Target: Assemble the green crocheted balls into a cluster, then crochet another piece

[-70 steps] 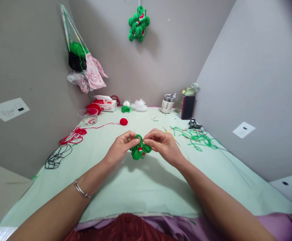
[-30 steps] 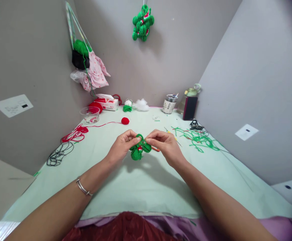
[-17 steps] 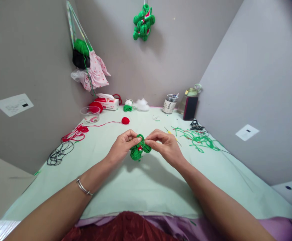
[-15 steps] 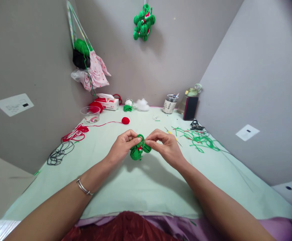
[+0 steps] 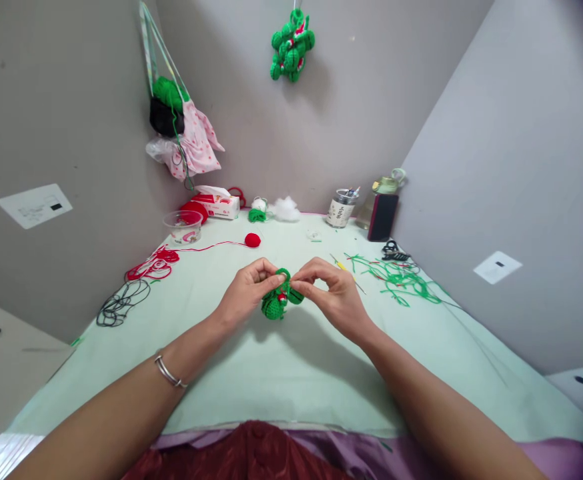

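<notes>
A small green crocheted piece (image 5: 273, 307) with round balls, a loop at its top and a bit of red and white hangs between my hands above the table. My left hand (image 5: 245, 288) is closed, thumb and fingers pinching the piece near the base of its loop. My right hand (image 5: 332, 290) is closed as well, its thumb and fingertips pinched together at the right side of the piece. What exactly lies between the right fingertips is too small to make out. A yellow-handled crochet hook (image 5: 341, 265) lies just beyond my right hand.
A red yarn ball (image 5: 252, 240) lies ahead, its strand running left to tangled red yarn (image 5: 154, 264) and black cord (image 5: 121, 305). Green yarn scraps (image 5: 401, 280) and a black claw clip (image 5: 394, 251) lie right. Behind stand a tub (image 5: 182, 229), tissue pack (image 5: 221, 205), tin (image 5: 340, 210) and phone (image 5: 383, 218).
The whole view has shifted slightly, with the background moving a little to the right. Both hands keep nearly the same pinch on the green crocheted piece.
</notes>
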The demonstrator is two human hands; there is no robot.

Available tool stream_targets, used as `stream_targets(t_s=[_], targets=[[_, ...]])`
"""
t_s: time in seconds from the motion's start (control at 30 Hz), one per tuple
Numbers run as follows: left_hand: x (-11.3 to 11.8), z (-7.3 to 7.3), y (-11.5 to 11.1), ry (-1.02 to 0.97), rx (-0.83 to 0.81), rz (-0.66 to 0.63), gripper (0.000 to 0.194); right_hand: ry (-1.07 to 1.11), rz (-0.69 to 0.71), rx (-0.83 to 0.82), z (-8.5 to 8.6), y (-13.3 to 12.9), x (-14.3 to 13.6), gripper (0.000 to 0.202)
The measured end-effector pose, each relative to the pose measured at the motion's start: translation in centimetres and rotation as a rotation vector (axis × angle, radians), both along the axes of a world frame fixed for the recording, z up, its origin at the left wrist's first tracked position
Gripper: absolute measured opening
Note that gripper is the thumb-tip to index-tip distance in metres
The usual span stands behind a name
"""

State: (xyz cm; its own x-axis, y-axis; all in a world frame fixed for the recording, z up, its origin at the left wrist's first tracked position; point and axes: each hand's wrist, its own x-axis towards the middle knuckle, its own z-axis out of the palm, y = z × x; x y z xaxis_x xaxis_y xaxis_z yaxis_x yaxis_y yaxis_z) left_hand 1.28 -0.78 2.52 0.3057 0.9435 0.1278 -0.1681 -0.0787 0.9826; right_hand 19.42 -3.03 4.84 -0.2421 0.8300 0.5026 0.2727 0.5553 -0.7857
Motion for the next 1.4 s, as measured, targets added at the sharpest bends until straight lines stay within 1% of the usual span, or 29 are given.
stream_targets(t_s=[0.17,0.23,0.3,0.43,0.5,0.67,0.77,0.93,1.07,1.13,1.23,1.4], targets=[[0.0,-0.1,0.0,0.0,0.006,0.006,0.028,-0.057,-0.021,0.06,-0.1,-0.1,0.0,0.008],[-0.1,-0.2,0.0,0.006,0.009,0.012,0.027,-0.093,-0.022,0.109,-0.4,-0.1,0.1,0.007],[0.0,-0.3,0.0,0.014,0.014,0.024,0.026,-0.166,-0.044,0.218,-0.8,0.0,0.0,0.008],[0.0,-0.3,0.0,0.005,0.016,0.013,0.024,-0.387,-0.172,0.554,-1.7,0.5,-0.1,0.012],[0.1,-0.3,0.0,-0.01,0.001,-0.014,0.023,-0.445,-0.223,0.647,-2.0,0.7,-0.1,0.014],[0.2,-0.6,0.2,-0.065,-0.048,-0.095,0.022,-0.454,-0.276,0.672,-2.1,0.9,0.1,0.013],[0.1,-0.8,0.4,-0.08,-0.04,-0.127,0.02,-0.511,-0.303,0.705,-2.0,0.8,0.0,0.015],[0.0,-0.9,0.4,-0.09,-0.044,-0.096,0.019,-0.703,-0.335,0.791,-1.6,0.6,-0.1,0.019],[0.2,-0.7,0.2,-0.092,-0.04,-0.029,0.018,-0.841,-0.426,0.851,-1.5,0.6,-0.2,0.025],[0.4,-0.6,0.2,-0.082,-0.021,-0.009,0.018,-0.877,-0.438,0.87,-1.6,0.6,-0.4,0.028],[0.4,-0.7,0.2,-0.065,0.006,-0.016,0.017,-0.906,-0.422,0.856,-2.0,0.7,-0.6,0.027],[0.0,-0.7,0.5,-0.073,-0.001,-0.023,0.02,-0.943,-0.431,0.783,-2.4,1.2,-0.2,0.028]])
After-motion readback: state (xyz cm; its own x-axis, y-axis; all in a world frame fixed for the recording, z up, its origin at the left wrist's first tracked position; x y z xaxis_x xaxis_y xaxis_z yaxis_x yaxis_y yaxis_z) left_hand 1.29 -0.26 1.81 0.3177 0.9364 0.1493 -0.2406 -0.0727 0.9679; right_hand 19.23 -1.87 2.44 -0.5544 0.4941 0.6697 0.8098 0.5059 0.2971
